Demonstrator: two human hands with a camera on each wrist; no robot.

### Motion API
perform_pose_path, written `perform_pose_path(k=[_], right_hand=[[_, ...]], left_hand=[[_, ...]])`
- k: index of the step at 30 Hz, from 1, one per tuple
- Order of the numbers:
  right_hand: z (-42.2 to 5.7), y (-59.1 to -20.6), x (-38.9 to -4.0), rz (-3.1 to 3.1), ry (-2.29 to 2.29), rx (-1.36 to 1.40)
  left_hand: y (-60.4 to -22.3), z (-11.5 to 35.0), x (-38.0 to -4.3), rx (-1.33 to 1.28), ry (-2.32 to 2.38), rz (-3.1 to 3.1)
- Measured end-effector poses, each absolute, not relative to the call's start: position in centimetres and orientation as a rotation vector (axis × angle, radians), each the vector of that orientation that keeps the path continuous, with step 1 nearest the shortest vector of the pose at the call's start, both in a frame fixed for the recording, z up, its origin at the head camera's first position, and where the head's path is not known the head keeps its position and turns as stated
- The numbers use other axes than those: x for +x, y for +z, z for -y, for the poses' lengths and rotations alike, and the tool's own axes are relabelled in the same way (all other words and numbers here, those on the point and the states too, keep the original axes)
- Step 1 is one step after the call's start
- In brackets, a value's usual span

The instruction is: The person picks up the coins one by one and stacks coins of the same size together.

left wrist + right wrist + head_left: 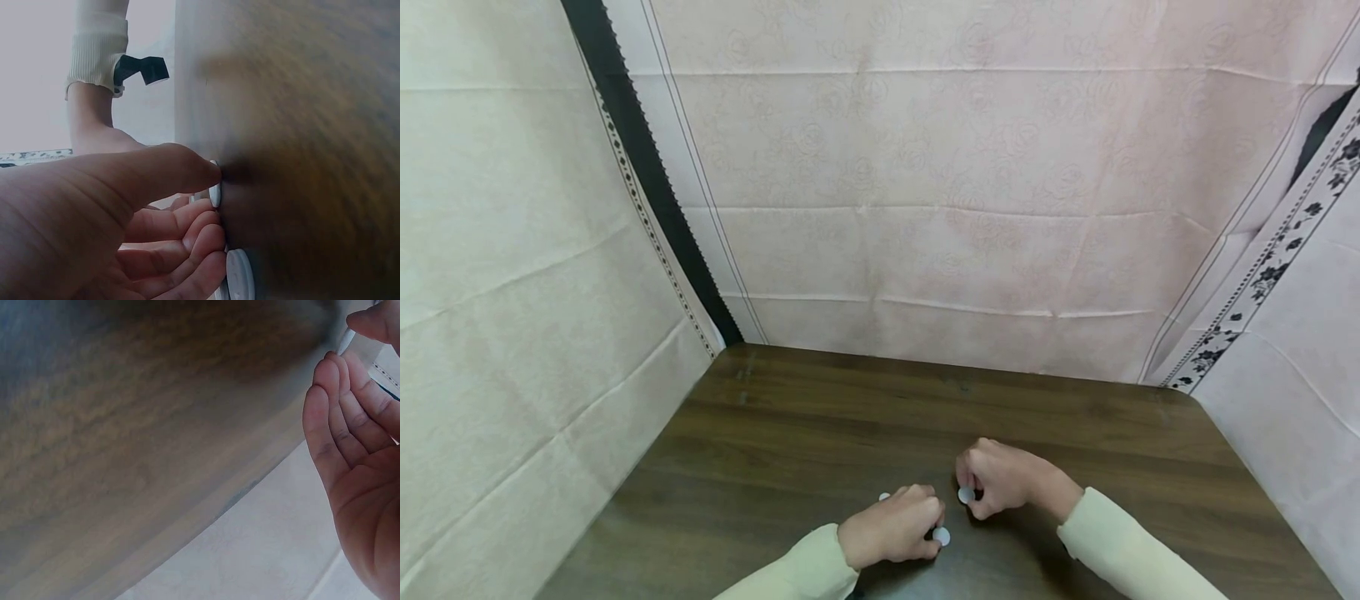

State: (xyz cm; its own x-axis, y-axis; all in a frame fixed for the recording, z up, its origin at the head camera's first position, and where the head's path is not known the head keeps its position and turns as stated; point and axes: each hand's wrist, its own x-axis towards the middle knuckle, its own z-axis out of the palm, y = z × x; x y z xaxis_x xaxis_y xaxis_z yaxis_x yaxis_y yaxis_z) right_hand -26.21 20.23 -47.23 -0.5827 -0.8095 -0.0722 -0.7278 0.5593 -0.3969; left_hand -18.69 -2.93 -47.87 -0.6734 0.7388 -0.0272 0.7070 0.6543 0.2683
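In the head view my left hand point(895, 525) is low over the table, its thumb and index finger pinching a small white disc point(942, 536). That disc point(215, 190) appears nearly edge-on between thumb and fingers in the left wrist view. Another white disc point(883, 497) partly shows behind the left hand; in the left wrist view a ridged white disc point(240, 275) lies by the fingertips. To the right, my right hand point(1003, 477) pinches a white disc point(966, 495) close to the tabletop. In the right wrist view that disc point(345, 341) is mostly hidden by the fingers.
Both hands work over a dark brown wooden table point(775, 442) with rounded far corners. A pale patterned cloth point(962, 167) hangs behind it, with further cloths on the left point(497, 250) and right point(1292, 367). A black strip point(655, 167) runs down the left corner.
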Motion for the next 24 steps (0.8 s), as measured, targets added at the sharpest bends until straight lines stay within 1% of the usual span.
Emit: perform_pose_path(k=[15,24], right_hand=[[-19.4,-47.4,-24.3,-2.522,-0.478,-1.351],[-19.0,-47.5,-23.5,-2.518,-0.478,-1.313]], left_hand=[[-48.0,3.0,-18.8,1.205,0.374,-2.723],[-48.1,3.0,-18.8,1.228,0.367,-2.728]])
